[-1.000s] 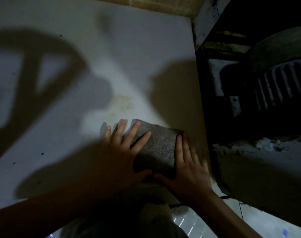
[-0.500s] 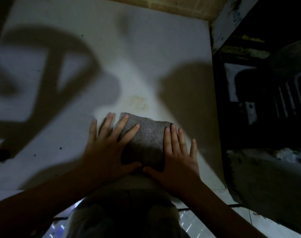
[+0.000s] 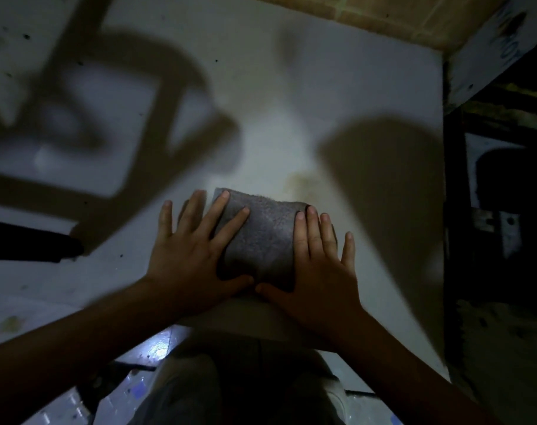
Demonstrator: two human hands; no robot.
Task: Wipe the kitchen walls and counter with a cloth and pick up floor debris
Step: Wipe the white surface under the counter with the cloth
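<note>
The white wall point(image 3: 291, 96) fills most of what I can see from here, pale and smooth, crossed by broad shadows and dotted with small dark specks. A yellowish stain point(image 3: 301, 180) sits on it just above the cloth, close enough that the cloth's top edge nearly touches it.

The cloth point(image 3: 261, 237) is a grey folded pad lying flat against the wall between the two hands. It looks nappy, soft and light, with no stiffness of its own; I judge it would bunch or slide out of fold if pushed from one corner only, so broad flat pressure near both side edges suits it better than a pinch.

The left hand point(image 3: 187, 256) lies spread, two of its fingers resting on the cloth's left part and the others on bare wall. The right hand point(image 3: 319, 265) lies spread likewise, fingers straight along the cloth's right edge. Neither grip is clenched: both are released and flat, pressing the cloth rather than clasping it, thumbs nearly meeting at its lower edge.

Below, glossy floor tiles point(image 3: 157, 348) catch a glint of light.
</note>
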